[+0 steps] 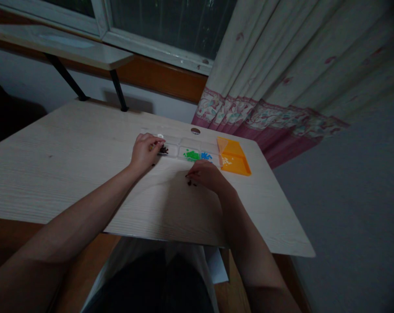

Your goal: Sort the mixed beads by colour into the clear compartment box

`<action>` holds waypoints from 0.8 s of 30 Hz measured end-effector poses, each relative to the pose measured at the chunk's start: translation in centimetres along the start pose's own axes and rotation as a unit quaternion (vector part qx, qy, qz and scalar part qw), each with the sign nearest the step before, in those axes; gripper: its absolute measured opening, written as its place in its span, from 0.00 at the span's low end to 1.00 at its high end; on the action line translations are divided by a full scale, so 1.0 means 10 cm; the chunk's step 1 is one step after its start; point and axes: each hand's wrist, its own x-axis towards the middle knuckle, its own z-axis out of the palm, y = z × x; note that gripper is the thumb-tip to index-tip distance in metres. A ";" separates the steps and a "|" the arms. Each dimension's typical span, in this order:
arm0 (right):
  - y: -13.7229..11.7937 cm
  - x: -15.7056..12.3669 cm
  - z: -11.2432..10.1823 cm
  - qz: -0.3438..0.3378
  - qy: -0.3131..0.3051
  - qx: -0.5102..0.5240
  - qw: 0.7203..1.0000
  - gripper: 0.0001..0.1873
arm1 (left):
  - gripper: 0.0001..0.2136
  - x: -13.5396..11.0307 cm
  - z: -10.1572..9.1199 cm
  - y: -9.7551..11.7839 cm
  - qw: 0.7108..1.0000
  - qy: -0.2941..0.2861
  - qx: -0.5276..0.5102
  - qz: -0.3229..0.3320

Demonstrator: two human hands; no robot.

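Observation:
My left hand (144,151) is at the left end of a clear divided tray (173,151), its thumb and fingers pinched together above a compartment of small dark beads (164,150). Anything between those fingertips is too small to make out. My right hand (206,173) is lowered to the table in front of the tray, with a dark speck like a bead at its pinched fingertips. Just below it lie a few loose dark pieces (189,183). Green beads (192,155) and blue beads (206,155) fill other compartments of the tray.
At the tray's right end lies an orange tray (237,163) with some pale beads (227,161). The wooden table (69,174) has a round cable hole (195,131) near its back edge. A raised shelf (69,43) stands back left, and a curtain (249,87) hangs behind.

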 end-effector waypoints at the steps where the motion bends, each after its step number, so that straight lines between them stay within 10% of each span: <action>1: -0.01 0.01 0.00 -0.001 0.000 -0.005 1.000 0.02 | 0.08 0.00 0.00 -0.01 1.000 0.002 0.000 -0.002; 24: -0.09 0.10 0.17 0.003 0.061 -0.049 0.997 0.07 | 0.12 -0.14 0.08 0.23 0.947 -0.263 -0.075 0.166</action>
